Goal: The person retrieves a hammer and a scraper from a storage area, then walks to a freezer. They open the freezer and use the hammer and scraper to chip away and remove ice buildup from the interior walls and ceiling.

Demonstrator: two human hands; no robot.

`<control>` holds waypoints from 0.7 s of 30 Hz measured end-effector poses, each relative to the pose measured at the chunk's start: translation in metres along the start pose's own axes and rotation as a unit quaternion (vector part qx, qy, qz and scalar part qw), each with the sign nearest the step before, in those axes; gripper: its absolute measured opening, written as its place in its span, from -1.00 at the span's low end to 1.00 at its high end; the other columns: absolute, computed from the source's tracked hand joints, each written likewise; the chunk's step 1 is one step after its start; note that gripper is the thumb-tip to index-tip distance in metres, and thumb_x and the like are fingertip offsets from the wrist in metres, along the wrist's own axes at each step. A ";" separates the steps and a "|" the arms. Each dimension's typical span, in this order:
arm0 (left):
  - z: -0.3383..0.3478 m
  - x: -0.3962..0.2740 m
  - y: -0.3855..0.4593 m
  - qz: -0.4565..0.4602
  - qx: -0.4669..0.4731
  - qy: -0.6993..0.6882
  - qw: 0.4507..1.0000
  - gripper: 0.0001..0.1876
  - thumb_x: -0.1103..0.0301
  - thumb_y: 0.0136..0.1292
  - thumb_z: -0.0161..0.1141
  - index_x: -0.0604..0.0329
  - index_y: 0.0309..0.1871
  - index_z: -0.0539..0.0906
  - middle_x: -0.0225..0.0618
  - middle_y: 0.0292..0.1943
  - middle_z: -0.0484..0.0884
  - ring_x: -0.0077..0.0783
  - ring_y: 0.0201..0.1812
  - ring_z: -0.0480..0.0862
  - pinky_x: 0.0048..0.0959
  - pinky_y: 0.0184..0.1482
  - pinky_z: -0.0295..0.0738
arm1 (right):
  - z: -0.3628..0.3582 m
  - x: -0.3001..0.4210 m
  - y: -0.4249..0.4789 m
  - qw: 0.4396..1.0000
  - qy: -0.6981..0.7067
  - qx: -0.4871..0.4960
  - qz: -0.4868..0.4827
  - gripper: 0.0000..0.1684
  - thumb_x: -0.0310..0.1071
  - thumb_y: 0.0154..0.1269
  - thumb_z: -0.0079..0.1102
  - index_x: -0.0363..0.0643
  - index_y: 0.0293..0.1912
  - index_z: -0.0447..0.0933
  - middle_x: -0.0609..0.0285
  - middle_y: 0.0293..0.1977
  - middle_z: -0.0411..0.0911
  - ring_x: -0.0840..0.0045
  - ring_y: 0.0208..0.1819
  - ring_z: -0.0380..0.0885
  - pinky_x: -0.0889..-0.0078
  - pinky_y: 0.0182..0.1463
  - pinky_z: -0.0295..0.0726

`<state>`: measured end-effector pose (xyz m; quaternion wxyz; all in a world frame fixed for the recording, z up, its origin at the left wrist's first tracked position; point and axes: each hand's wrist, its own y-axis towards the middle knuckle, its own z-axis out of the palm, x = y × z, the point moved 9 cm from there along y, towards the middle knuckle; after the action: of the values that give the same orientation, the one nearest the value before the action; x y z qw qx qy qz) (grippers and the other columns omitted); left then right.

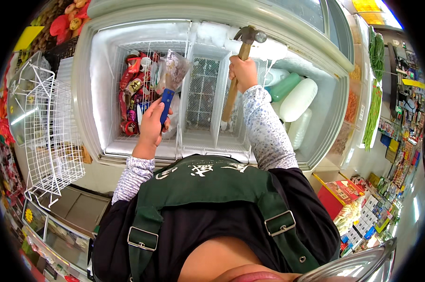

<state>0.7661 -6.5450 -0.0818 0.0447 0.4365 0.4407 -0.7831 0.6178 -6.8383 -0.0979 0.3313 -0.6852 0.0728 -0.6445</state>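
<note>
My left hand (151, 121) grips the blue handle of a putty knife (167, 102), its wide, frost-specked metal blade pointing up and away. My right hand (243, 73) is closed round the wooden shaft of a claw hammer (247, 49), its head raised toward the far wall. Both tools are over an open chest freezer (87, 105) with thick frost (216, 33) along its back wall. Below the putty knife, a white wire basket (163, 47) holds several packaged goods (135, 84). White mesh dividers (217, 102) stand in the middle, partly behind the hammer shaft.
Frozen bottles (298, 100), white and green, lie at the freezer's right end. The glass lid (304, 14) is at the back. An empty wire basket (53, 137) stands outside at left. Food bins (351, 102) and green vegetables (372, 116) line the right side.
</note>
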 end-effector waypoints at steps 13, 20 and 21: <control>-0.006 0.001 -0.009 0.010 0.007 0.009 1.000 -0.59 0.25 0.52 -0.04 0.20 0.34 0.43 -0.38 -0.34 0.58 -0.68 -0.62 0.45 -0.62 -0.65 0.23 | 0.000 -0.011 -0.005 0.999 -0.023 -0.001 0.033 -0.79 -0.42 0.24 0.16 -0.17 -0.49 0.36 0.31 -0.67 0.30 0.57 -0.72 0.26 0.39 -0.61 0.30; -0.001 -0.012 -0.015 0.014 0.013 0.001 1.000 -0.59 0.25 0.52 -0.04 0.21 0.33 0.42 -0.37 -0.35 0.57 -0.66 -0.62 0.45 -0.61 -0.64 0.23 | 0.002 0.014 -0.018 0.991 -0.025 0.066 0.114 -0.83 -0.48 0.24 0.19 -0.28 -0.42 0.41 0.25 -0.60 0.36 0.53 -0.65 0.32 0.38 -0.56 0.35; -0.002 -0.013 -0.016 0.013 0.012 0.000 1.000 -0.59 0.25 0.52 -0.04 0.21 0.33 0.42 -0.37 -0.34 0.57 -0.66 -0.62 0.45 -0.61 -0.64 0.23 | 0.003 0.019 -0.021 0.990 -0.035 0.065 0.119 -0.83 -0.47 0.25 0.19 -0.28 -0.42 0.40 0.26 -0.60 0.35 0.53 -0.65 0.31 0.38 -0.56 0.35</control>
<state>0.7677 -6.5377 -0.0626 0.0500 0.4428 0.4255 -0.7877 0.6169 -6.8306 -0.0707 0.4513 -0.6711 0.1000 -0.5797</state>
